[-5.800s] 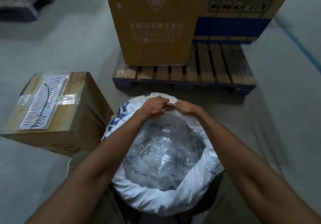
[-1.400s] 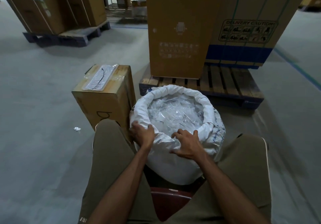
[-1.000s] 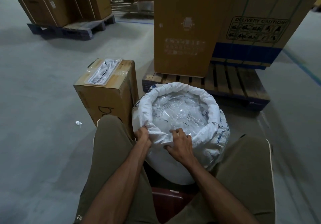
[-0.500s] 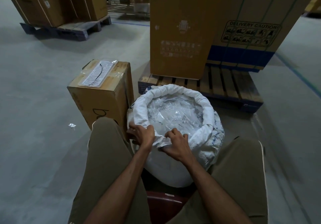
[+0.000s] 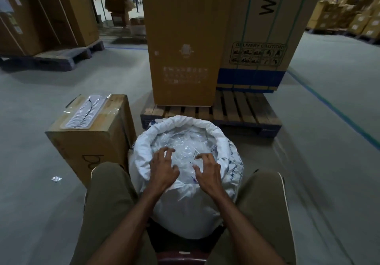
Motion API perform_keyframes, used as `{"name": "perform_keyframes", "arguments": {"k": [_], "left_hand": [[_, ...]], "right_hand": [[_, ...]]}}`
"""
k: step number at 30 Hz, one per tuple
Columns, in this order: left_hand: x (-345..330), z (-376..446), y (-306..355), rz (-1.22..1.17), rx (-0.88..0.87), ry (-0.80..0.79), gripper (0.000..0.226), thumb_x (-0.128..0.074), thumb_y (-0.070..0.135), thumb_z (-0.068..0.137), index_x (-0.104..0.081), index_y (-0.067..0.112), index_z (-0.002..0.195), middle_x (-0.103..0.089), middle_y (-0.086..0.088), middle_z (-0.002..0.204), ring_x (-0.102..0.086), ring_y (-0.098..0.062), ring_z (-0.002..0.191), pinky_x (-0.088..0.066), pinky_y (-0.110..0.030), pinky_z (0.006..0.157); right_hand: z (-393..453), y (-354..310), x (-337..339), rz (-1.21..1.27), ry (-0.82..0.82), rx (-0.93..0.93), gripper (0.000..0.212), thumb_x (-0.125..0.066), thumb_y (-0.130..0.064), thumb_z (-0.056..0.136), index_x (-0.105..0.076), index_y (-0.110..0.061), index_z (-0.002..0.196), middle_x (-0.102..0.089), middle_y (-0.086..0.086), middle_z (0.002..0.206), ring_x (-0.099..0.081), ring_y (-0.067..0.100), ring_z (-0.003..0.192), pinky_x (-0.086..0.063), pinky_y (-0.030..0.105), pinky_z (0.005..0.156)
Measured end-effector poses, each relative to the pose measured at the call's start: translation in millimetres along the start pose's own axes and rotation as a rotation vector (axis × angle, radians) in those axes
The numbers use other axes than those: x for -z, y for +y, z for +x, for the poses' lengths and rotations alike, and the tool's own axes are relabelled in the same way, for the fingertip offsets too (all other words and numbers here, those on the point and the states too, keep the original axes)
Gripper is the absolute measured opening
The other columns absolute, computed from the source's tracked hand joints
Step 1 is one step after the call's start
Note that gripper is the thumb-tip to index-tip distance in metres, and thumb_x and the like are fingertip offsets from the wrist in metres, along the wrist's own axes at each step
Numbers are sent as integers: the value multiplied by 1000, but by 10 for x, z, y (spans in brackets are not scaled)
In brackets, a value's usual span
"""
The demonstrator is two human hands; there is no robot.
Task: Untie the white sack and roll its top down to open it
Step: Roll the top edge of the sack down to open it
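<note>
left hand [image 5: 163, 169]: fingers spread, loosely curled | right hand [image 5: 207, 171]: same

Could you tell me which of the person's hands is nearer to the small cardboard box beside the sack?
The left hand. It hovers over the white sack's left side, next to the small cardboard box; the right hand is over the sack's right side, farther away.

Grey concrete floor [image 5: 308, 161] carries the white sack [image 5: 185, 209], a cardboard box [image 5: 90, 141] (beside it) and a wooden pallet [image 5: 236, 110]

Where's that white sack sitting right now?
In the head view the white sack stands low in the centre, between the person's knees, with a small cardboard box on its left and a wooden pallet just behind it.
</note>
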State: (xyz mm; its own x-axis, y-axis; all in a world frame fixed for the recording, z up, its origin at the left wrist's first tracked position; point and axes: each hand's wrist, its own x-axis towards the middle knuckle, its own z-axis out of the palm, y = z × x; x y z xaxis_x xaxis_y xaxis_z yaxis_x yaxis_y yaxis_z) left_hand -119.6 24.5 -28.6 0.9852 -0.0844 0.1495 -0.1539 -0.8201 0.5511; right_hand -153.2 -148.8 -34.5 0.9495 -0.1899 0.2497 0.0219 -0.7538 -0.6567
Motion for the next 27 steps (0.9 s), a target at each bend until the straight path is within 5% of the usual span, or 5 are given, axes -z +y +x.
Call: {"name": "perform_keyframes", "arguments": {"k": [9,20,24,27], "left_hand": [[84,859,70,57,-144,-194,65,-64,29,94,-39,18,154,-42,-8,158,-37,-28,146,-31,-43,120],[-558,1597,-207,221,-109,-492,61,-57,45,98,-43,19,151,-48,-12,150,-44,-35,137,-41,-52,109],[-660,1691,-245,258,-121,-485,53,-54,53,98,-53,24,142,-55,-9,136,-48,-32,127,-41,-50,102],[-714,1836,-272,120,-90,-337,37,-53,49,101,-67,23,124,-64,-4,122,-52,-24,120,-46,-42,96]], "right_hand": [[774,120,100,-271,-142,62,53,-65,-33,95,-49,-20,144,-47,4,146,-49,25,133,-33,46,109],[1465,596,-372,-361,-358,-22,51,-69,-35,94,-53,-22,140,-44,6,149,-38,27,143,-26,50,114],[1562,686,-497,-345,-416,45,48,-70,-37,94,-56,-25,138,-50,4,145,-42,24,139,-30,50,112],[1697,737,-566,-277,-399,46,40,-57,-47,101,-59,-27,135,-53,1,141,-48,21,134,-30,48,110]]}}
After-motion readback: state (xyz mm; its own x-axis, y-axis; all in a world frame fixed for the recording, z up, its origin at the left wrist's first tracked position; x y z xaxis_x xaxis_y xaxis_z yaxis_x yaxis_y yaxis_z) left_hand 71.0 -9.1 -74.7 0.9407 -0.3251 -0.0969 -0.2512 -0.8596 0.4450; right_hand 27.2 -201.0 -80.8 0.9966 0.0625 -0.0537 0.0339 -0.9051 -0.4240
